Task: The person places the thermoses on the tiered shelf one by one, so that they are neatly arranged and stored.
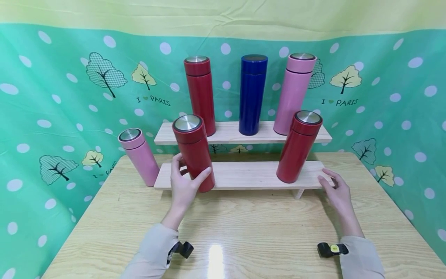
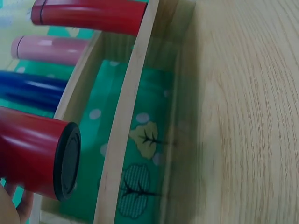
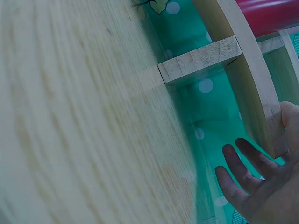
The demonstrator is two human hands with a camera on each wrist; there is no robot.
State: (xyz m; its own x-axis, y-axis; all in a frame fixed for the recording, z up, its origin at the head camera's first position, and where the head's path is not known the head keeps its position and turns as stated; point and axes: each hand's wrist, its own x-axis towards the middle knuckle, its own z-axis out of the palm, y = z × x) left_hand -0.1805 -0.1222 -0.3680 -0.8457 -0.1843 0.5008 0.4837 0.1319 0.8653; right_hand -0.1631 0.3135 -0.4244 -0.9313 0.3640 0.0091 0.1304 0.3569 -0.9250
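My left hand [image 1: 183,187] grips a red thermos bottle [image 1: 195,153] with a steel-topped lid, thumb on one side and fingers behind. The bottle leans slightly at the left part of the lower wooden shelf [image 1: 247,175]. In the left wrist view the held bottle's dark base [image 2: 69,161] shows, raised off the board. At the shelf's right end is my right hand [image 1: 339,197]. Its thumb is right at the board's corner, and the other fingers [image 3: 250,163] spread loosely below, holding nothing. Another red thermos [image 1: 299,149] stands on the lower shelf near that hand.
On the upper shelf [image 1: 226,133] stand a red thermos [image 1: 202,97], a blue thermos [image 1: 253,95] and a pink thermos [image 1: 294,95]. Another pink thermos [image 1: 141,159] is on the table [image 1: 258,228] just left of the rack. A green patterned cloth [image 1: 115,85] hangs behind.
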